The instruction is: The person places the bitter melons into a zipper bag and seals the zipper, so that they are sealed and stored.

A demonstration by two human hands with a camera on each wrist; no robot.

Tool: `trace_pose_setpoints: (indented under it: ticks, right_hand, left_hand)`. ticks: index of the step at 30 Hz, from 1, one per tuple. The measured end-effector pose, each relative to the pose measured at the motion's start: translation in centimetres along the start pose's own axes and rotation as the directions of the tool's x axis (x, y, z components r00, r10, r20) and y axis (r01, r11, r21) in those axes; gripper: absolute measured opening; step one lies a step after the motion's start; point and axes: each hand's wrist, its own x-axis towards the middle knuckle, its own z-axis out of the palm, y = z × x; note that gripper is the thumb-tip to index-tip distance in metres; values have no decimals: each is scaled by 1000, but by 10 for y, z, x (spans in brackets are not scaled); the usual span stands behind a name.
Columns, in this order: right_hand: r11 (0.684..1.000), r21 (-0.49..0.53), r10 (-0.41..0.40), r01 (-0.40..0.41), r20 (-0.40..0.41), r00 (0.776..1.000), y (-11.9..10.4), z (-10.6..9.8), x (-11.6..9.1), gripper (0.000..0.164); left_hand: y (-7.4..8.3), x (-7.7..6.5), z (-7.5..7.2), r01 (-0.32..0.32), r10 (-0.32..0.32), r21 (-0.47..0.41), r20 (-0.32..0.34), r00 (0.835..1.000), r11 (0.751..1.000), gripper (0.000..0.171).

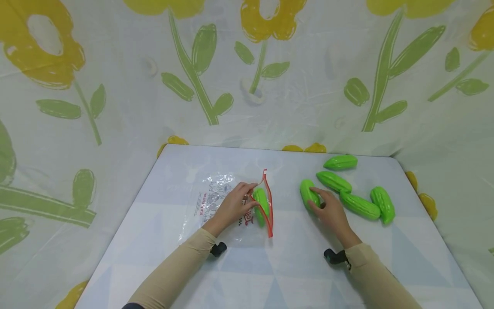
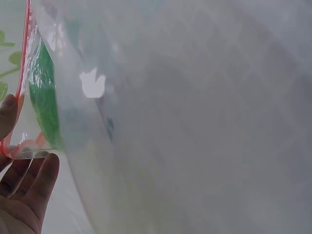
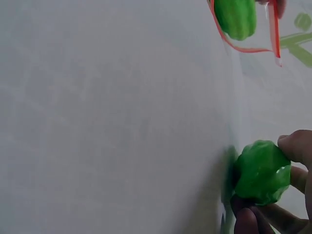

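A clear zip bag (image 1: 200,206) with a red-orange rim and printed drawings lies on the table, its mouth held apart and facing right. My left hand (image 1: 232,204) pinches the bag's rim between thumb and fingers. One green toy bitter melon (image 1: 261,201), glossy and ridged, is just inside the mouth; in the left wrist view that melon (image 2: 43,92) shows through the plastic. To the right of the bag, my right hand (image 1: 331,211) grips another toy bitter melon (image 1: 308,193) with thumb and fingers. The right wrist view shows this melon (image 3: 262,171) end-on, close over the table.
Several more green toy bitter melons (image 1: 359,205) lie to the right of and beyond my right hand, some touching each other. The pale table (image 1: 247,274) has a triangle pattern. A flower-printed curtain (image 1: 301,103) stands behind the table and along both sides.
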Motion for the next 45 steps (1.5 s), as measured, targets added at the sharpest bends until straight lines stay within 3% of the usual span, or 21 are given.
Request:
trace_pose_setpoints:
  ticks: [23, 45]
  right_hand:
    - [994, 111, 18, -22, 36, 999, -3, 5, -15, 55]
    - [990, 133, -40, 42, -18, 999, -7, 8, -13, 53]
  left_hand:
    - [0, 0, -1, 0, 0, -18, 1, 1000, 1000, 62]
    - [0, 1, -2, 15, -15, -11, 2, 1000, 1000, 61]
